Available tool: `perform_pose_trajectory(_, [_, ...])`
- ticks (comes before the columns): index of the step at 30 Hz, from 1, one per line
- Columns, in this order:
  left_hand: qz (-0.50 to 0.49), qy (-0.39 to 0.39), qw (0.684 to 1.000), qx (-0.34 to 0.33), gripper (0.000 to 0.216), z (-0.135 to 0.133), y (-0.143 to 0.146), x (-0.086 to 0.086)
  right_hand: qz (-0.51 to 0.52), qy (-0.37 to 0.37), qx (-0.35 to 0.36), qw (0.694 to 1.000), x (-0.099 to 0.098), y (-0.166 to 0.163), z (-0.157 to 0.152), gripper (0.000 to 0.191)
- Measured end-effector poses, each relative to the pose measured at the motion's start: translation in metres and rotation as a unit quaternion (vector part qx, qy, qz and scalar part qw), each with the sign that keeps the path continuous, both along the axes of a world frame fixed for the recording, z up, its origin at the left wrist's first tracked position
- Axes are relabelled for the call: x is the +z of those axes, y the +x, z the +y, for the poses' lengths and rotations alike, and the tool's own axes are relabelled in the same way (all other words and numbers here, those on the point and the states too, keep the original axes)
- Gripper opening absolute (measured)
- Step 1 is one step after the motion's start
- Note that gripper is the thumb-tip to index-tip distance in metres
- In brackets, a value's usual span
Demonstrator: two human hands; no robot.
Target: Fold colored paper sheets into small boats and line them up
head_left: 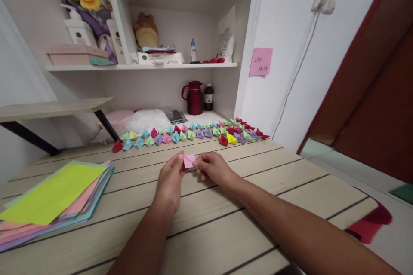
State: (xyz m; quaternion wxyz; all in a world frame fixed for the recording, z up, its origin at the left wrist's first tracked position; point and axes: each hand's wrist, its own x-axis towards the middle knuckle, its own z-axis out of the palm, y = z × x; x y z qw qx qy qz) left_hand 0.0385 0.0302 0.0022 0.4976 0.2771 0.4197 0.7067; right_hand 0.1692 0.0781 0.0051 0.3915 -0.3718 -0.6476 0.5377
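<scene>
Between my two hands, above the middle of the striped table, is a small folded piece of pink paper [189, 161]. My left hand [172, 178] pinches its left edge, thumb on the near face. The right edge is held by my right hand [213, 166], thumb against curled fingers. A crease runs slantwise near the paper's top. Beyond my hands stand rows of small folded paper boats in many colours, among them a yellow boat [231, 138] and a red boat [223, 139].
A stack of coloured paper sheets [54, 193] lies at the table's left. Behind it is a raised wooden shelf [54, 109] on black legs. A red jug [195, 98] and a dark bottle [208, 97] stand at the back. The tabletop [226, 240] ends at the right.
</scene>
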Motion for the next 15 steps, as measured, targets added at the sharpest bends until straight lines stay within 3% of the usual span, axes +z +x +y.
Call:
perform_pose_trajectory(6, [0.040, 0.039, 0.998, -0.027, 0.039, 0.0018, 0.0002, -0.0037, 0.007, 0.063, -0.017, 0.998, -0.0016, 0.0015, 0.0014, 0.029])
perform_pose_trajectory(11, [0.035, 0.010, 0.999, 0.029, 0.035, 0.0015, -0.0009, -0.0052, -0.072, 0.146, -0.019, 0.986, -0.0027, 0.0008, -0.0015, 0.024])
perform_pose_trajectory(15, [0.011, 0.004, 0.999, 0.043, 0.031, 0.0024, -0.0048, -0.0041, -0.048, 0.097, 0.012, 0.994, -0.0027, -0.0007, -0.0046, 0.028])
